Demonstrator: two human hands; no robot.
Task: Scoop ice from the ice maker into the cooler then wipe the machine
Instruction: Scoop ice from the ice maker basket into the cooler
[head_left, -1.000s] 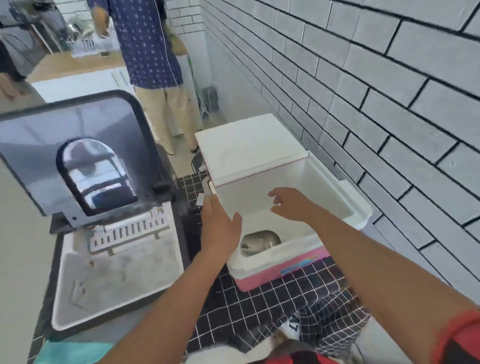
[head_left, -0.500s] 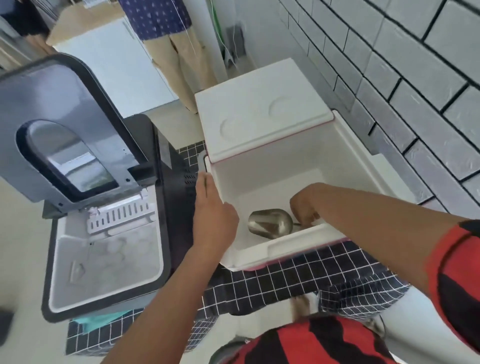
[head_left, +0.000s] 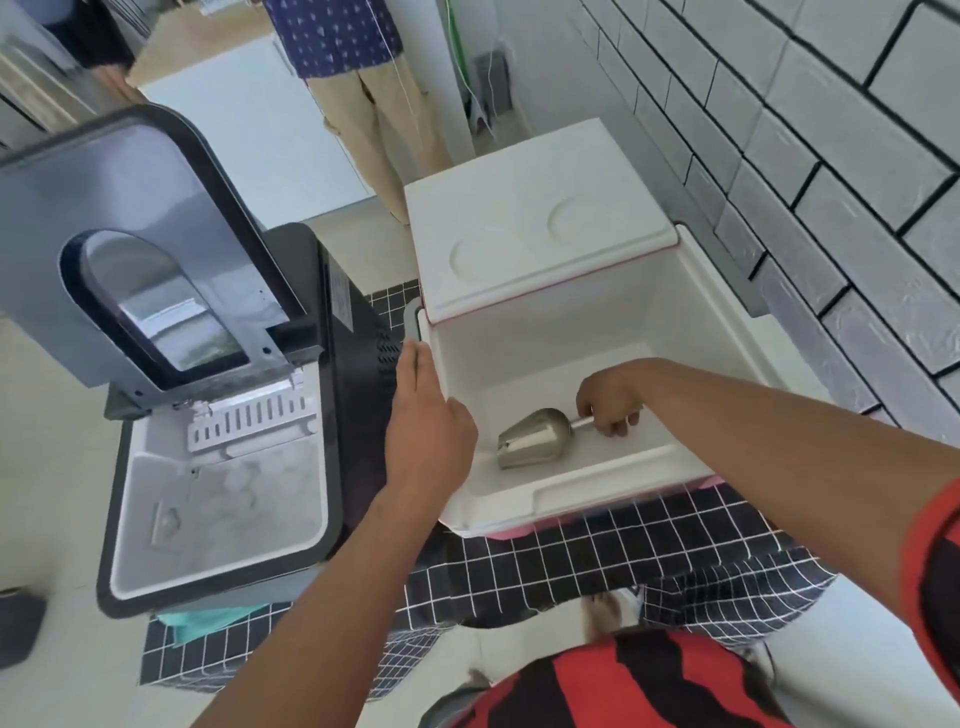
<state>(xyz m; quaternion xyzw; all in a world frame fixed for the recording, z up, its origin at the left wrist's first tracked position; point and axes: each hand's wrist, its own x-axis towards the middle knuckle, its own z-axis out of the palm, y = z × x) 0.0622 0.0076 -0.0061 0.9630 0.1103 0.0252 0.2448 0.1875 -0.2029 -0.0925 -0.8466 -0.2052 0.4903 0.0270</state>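
Note:
A white cooler (head_left: 582, 491) with a pink base stands open, its lid (head_left: 535, 234) tipped back. Inside it lies a metal scoop (head_left: 535, 439). My right hand (head_left: 610, 400) is down in the cooler, closed around the scoop's handle. My left hand (head_left: 428, 421) rests on the cooler's left rim, fingers flat along the wall. To the left the black ice maker (head_left: 348, 364) stands with its grey lid (head_left: 130, 249) raised. Ice (head_left: 239, 499) fills its white bin.
Both machines stand on a black-and-white checked cloth (head_left: 597, 561). A teal cloth (head_left: 202, 621) shows under the ice maker's front edge. A grey brick wall (head_left: 805, 156) runs along the right. Another person (head_left: 358, 78) stands behind, beside a white counter.
My right hand has gone down into the cooler and closed on the scoop's handle. The view has tilted downward and moved nearer. My left hand has stayed on the cooler's rim.

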